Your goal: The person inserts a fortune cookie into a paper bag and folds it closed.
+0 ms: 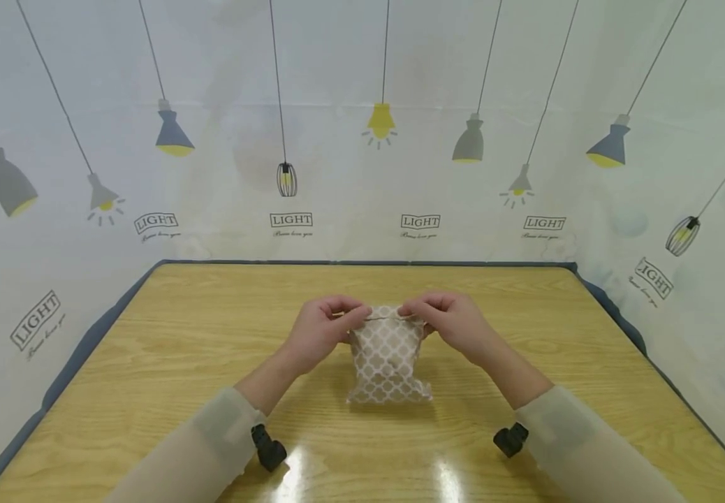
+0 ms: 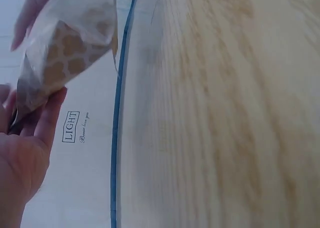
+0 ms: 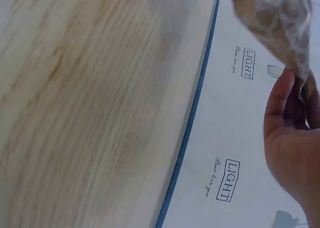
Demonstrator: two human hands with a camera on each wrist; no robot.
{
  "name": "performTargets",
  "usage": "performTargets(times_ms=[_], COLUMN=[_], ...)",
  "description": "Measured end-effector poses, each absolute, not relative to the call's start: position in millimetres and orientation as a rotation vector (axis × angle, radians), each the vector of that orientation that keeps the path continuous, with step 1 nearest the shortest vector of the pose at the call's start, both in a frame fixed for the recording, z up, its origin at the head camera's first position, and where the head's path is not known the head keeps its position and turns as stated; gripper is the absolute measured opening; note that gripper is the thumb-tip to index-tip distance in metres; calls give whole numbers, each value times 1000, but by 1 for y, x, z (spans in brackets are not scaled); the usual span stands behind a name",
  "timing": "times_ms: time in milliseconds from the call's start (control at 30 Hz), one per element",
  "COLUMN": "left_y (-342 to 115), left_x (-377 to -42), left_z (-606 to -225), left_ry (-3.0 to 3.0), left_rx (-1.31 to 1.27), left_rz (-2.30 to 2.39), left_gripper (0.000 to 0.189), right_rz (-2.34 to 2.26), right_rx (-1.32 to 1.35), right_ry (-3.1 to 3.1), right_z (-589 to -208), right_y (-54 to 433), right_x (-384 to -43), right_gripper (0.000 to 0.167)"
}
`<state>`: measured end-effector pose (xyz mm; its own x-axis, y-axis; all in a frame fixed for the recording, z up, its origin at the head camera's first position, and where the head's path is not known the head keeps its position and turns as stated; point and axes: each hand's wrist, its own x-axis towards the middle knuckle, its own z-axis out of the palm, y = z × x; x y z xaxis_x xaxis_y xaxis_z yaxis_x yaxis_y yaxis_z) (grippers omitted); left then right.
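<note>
A small beige bag (image 1: 387, 353) with a white lattice pattern hangs upright between the two hands, over the middle of the table. My left hand (image 1: 325, 323) pinches its upper left corner between thumb and fingers. At the upper right corner, my right hand (image 1: 453, 321) pinches the same top edge. In the left wrist view the bag (image 2: 75, 48) looks bulged and creased, and its contents are hidden. The right wrist view shows the bag's corner (image 3: 297, 53) tucked between the thumb and fingers.
The wooden table (image 1: 211, 335) has a dark blue edge strip (image 1: 362, 263) along its back. Behind it hangs a pale cloth (image 1: 337, 56) printed with lamps and lettering. Black wrist cameras (image 1: 268, 447) sit on both sleeves.
</note>
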<state>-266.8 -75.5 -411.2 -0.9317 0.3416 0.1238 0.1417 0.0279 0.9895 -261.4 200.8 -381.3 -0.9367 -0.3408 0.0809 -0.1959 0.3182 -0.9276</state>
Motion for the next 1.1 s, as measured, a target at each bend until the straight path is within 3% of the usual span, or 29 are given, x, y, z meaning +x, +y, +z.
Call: performTargets(times_ms=[300,733,1100], left_y=[-70,-63,-62], left_x=[-265,-265,-265], left_z=[-410,-402,-397], left_ry=[2227,2357,2452], left_rx=[549,588,572], left_rz=[2046,1976,1925], left_gripper=[30,12,11], right_rz=[-1583,-1677,-1653], right_rx=[-476,-476,-526], right_ry=[2467,2455,2515], right_z=[-376,-377,-374], right_y=[183,174,177], right_x=[-264,-264,-264], right_gripper=[36,24,22])
